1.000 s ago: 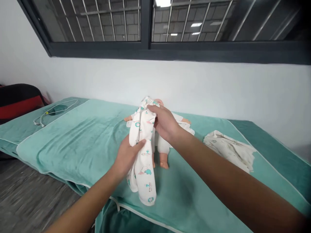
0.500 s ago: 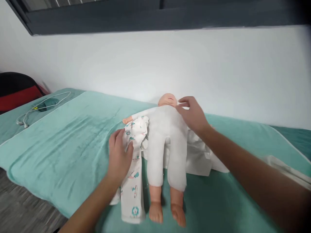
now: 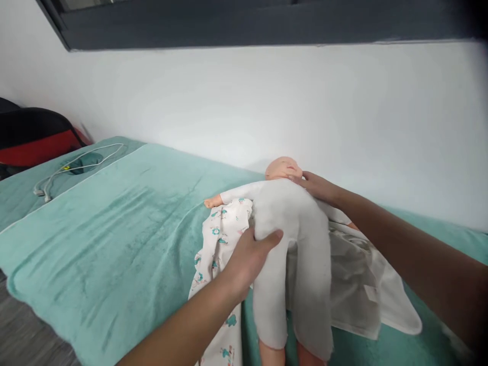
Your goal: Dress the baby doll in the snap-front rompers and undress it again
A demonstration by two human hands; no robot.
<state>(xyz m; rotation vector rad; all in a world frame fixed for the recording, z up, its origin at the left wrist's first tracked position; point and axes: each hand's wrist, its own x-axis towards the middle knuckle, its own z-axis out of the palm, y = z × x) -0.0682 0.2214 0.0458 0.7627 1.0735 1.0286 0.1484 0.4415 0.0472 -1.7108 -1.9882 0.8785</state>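
A baby doll (image 3: pixel 284 208) in a white long-sleeved suit lies on its back, head towards the wall and bare legs towards me. My left hand (image 3: pixel 249 259) grips its hip, thumb across the front and the other fingers out of sight beneath. At the doll's neck and shoulder, my right hand (image 3: pixel 318 187) takes hold, with its fingertips partly hidden behind the head. A white garment with a teal print (image 3: pixel 219 244) lies along the doll's left-hand side in view, partly under my left forearm. Plain white cloth (image 3: pixel 354 284) spreads out under and to the right of the doll.
A teal blanket (image 3: pixel 114 229) covers the bed against a white wall (image 3: pixel 229 101). On the far left lie a white cable (image 3: pixel 53 178) and a black and red chair or bag (image 3: pixel 36 134). A dark window frame (image 3: pixel 229 23) runs above.
My left hand has moved right from the printed garment onto the doll's hip. My right hand has settled at the doll's neck. The view has shifted, and the doll appears lower and further right.
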